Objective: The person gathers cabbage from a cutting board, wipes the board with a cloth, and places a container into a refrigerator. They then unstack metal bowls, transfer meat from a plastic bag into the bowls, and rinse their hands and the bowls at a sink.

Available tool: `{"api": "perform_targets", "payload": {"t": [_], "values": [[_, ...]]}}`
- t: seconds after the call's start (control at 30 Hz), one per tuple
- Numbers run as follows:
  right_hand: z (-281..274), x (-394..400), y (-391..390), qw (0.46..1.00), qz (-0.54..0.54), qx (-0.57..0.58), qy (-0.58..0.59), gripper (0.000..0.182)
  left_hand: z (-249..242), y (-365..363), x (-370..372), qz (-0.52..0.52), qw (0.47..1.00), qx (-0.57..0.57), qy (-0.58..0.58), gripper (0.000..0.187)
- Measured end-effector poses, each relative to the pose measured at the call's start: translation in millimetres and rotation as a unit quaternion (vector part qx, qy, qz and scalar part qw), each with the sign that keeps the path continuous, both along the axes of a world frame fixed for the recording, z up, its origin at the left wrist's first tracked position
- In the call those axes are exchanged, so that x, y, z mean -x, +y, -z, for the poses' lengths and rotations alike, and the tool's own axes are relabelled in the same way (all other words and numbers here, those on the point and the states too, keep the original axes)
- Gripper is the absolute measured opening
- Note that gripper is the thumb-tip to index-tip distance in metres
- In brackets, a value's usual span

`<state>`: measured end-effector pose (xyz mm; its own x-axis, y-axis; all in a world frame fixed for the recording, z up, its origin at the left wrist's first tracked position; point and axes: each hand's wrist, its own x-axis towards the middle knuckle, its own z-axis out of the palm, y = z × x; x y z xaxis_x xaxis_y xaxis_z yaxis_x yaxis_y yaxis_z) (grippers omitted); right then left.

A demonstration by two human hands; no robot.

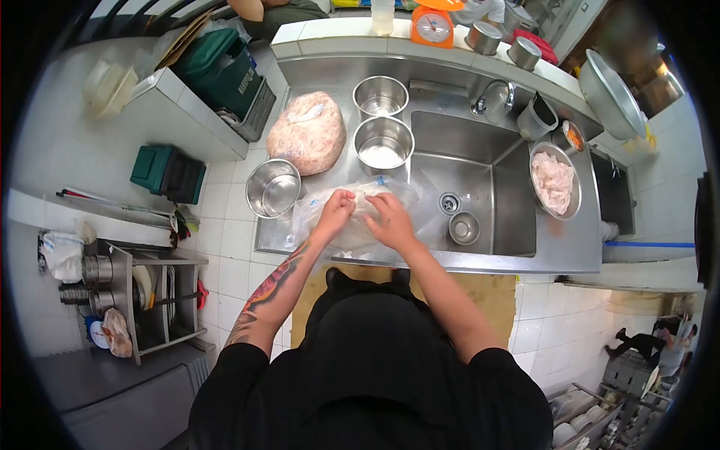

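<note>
Clear plastic bag (352,217) is pinched by both hands, left hand (335,211) and right hand (391,218) closed on it. Steel bowls (382,145) stand just beyond them.

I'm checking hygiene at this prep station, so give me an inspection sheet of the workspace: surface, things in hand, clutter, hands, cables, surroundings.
Surface: stainless steel counter with a built-in sink; looks wet near the hands.
Things in hand: clear plastic bag, crumpled on the counter, both hands on it.
Clutter: large bagged lump of pink meat; three empty steel bowls; small steel cup in the sink; round tray of pale meat; orange kitchen scale on the back ledge.
Hands: left hand and right hand both bare, gripping the bag.
Cables: nothing seen.
Surroundings: white tiled floor, green crates, a rack of pots at left; another person far right.
</note>
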<state>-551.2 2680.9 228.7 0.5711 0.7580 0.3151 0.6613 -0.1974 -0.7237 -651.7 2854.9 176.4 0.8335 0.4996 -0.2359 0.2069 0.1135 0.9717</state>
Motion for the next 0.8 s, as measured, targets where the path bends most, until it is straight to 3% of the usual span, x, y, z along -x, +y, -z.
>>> {"api": "perform_targets", "payload": {"t": [0.2, 0.3, 0.37, 0.43, 0.47, 0.53, 0.57, 0.73, 0.8], "values": [[-8, -19, 33, 0.994, 0.005, 0.111, -0.015, 0.035, -31, -3, -25, -0.047, 0.991, -0.126, 0.004, 0.017], [32, -42, 27, 0.996, 0.086, 0.021, 0.005, 0.033, -39, 4, -20, -0.038, 0.981, -0.187, 0.024, 0.022], [32, -50, 22, 0.996, 0.075, 0.019, 0.038, 0.034, -65, 14, -15, -0.025, 0.976, -0.214, 0.025, 0.027], [32, -49, 17, 0.995, 0.07, 0.026, 0.073, 0.035, -90, 9, -10, 0.188, 0.865, -0.453, 0.106, 0.035], [30, -52, 20, 0.996, 0.056, 0.045, 0.061, 0.035, -85, 7, -14, 0.188, 0.866, -0.451, 0.105, 0.035], [29, -52, 23, 0.996, 0.04, 0.06, 0.048, 0.035, -73, 3, -25, 0.2, 0.782, -0.571, 0.149, 0.038], [31, -51, 21, 0.993, 0.066, 0.071, 0.06, 0.035, -68, 6, -26, 0.186, 0.769, -0.594, 0.145, 0.032], [60, -59, 16, 0.984, 0.14, 0.072, 0.08, 0.039, -86, 21, -11, 0.146, 0.776, -0.595, 0.148, 0.034], [67, -68, 22, 0.96, 0.165, 0.126, 0.186, 0.038, -80, 24, -3, 0.102, 0.771, -0.616, 0.129, 0.028]]}}
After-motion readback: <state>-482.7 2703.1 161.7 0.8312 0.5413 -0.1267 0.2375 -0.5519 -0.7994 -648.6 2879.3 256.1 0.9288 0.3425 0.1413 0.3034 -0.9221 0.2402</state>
